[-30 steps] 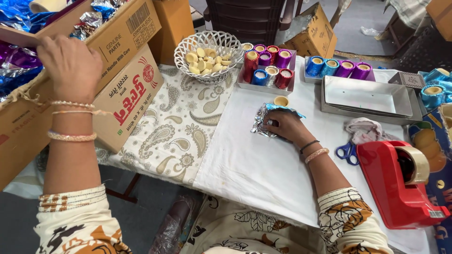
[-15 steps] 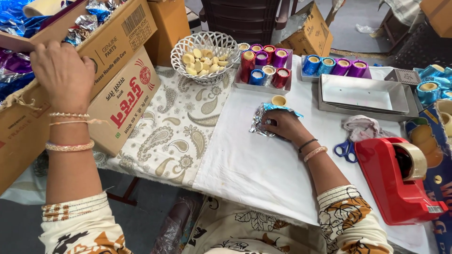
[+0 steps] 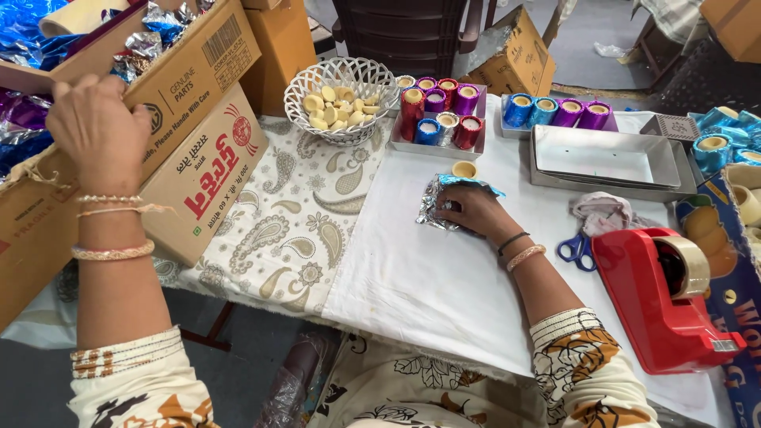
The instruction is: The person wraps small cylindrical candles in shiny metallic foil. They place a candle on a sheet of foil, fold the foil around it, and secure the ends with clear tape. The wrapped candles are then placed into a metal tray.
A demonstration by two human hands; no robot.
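My right hand (image 3: 469, 210) lies on the white cloth, its fingers pressing a crumpled silver and blue foil sheet (image 3: 434, 208). A small bare yellow cup (image 3: 464, 169) stands just beyond the foil. My left hand (image 3: 97, 131) is raised at the edge of a large cardboard box (image 3: 194, 67) full of shiny foil sheets (image 3: 151, 36); its fingers are curled over the rim and what they grip is hidden. A white basket (image 3: 342, 87) of yellow cups stands at the back.
Foil-wrapped cups in red, purple and blue fill a tray (image 3: 440, 111) and a second tray (image 3: 555, 112). Stacked metal trays (image 3: 606, 158), blue scissors (image 3: 577, 250), a crumpled rag (image 3: 602, 212) and a red tape dispenser (image 3: 658, 297) sit at the right.
My left hand has shifted slightly along the box rim. My right hand stays on the foil sheet, its fingers barely moved.
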